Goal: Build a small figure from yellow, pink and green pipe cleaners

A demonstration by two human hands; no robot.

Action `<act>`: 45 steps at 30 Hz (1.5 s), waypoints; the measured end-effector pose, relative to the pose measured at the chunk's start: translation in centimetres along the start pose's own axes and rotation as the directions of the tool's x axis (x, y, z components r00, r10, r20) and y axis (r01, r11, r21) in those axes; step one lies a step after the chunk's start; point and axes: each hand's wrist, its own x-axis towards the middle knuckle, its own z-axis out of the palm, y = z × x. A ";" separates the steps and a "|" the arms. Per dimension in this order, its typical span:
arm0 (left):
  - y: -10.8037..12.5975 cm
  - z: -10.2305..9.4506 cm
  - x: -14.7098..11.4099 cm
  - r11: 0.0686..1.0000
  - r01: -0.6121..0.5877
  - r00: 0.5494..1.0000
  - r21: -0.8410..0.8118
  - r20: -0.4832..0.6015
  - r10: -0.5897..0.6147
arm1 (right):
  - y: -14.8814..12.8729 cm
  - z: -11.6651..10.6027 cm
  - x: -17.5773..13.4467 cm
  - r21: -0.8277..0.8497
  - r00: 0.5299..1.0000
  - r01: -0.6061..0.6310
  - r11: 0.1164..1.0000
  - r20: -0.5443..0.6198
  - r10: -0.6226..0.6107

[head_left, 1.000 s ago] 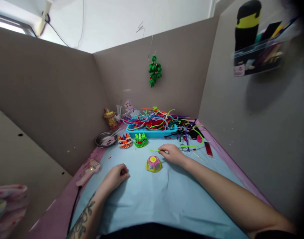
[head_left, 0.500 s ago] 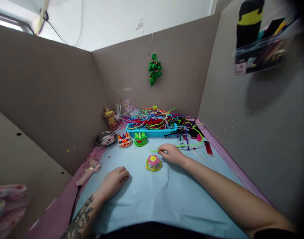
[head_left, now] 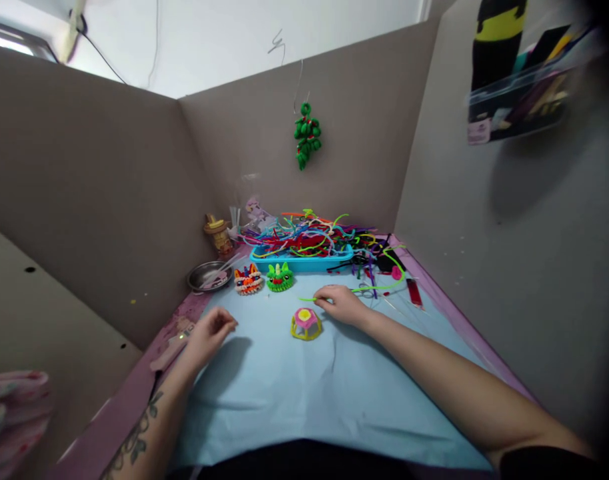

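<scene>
My right hand (head_left: 342,305) pinches a lime-green pipe cleaner (head_left: 384,287) near one end. Its short tip pokes out to the left of the fingers, and the long part curves away to the right. Just in front of that hand stands a small yellow frame (head_left: 306,329) of pipe cleaner, topped by a pink piece (head_left: 313,317) with a yellow centre. My left hand (head_left: 209,337) is lifted off the blue sheet on the left, fingers curled in with nothing visible in them. Beside and partly behind it lies a pink glue gun (head_left: 167,357) with a black cord.
An orange figure (head_left: 248,283) and a green figure (head_left: 280,279) sit before a blue tray (head_left: 304,264) heaped with pipe cleaners. A metal bowl (head_left: 208,276) is at left. Scissors (head_left: 365,289) and a red item (head_left: 414,293) lie at right. Grey panels (head_left: 264,133) enclose the table.
My left hand has risen from the sheet and moved left, towards the glue gun. My right hand keeps its pinch on the pipe cleaner, about where it was. The view has shifted slightly.
</scene>
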 end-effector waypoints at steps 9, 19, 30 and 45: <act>0.6 4.1 0.8 0.897 -0.193 0.974 0.398 0.190 0.125 | 0.4 0.1 -0.1 0.002 1.000 -0.002 1.000 -0.012 0.002; 5.2 5.3 0.8 0.800 -0.088 0.993 0.593 0.111 0.027 | 0.4 0.2 -0.1 0.016 1.000 0.009 1.000 -0.012 -0.008; 8.2 11.4 1.2 0.968 -0.236 0.960 0.085 0.173 0.218 | -0.6 0.3 -0.4 0.020 0.998 0.043 0.999 -0.056 -0.041; 7.1 13.5 6.7 0.901 -0.030 0.967 -0.432 -0.242 -0.084 | -1.6 1.0 -0.2 0.480 0.982 -0.072 0.874 -0.120 0.147</act>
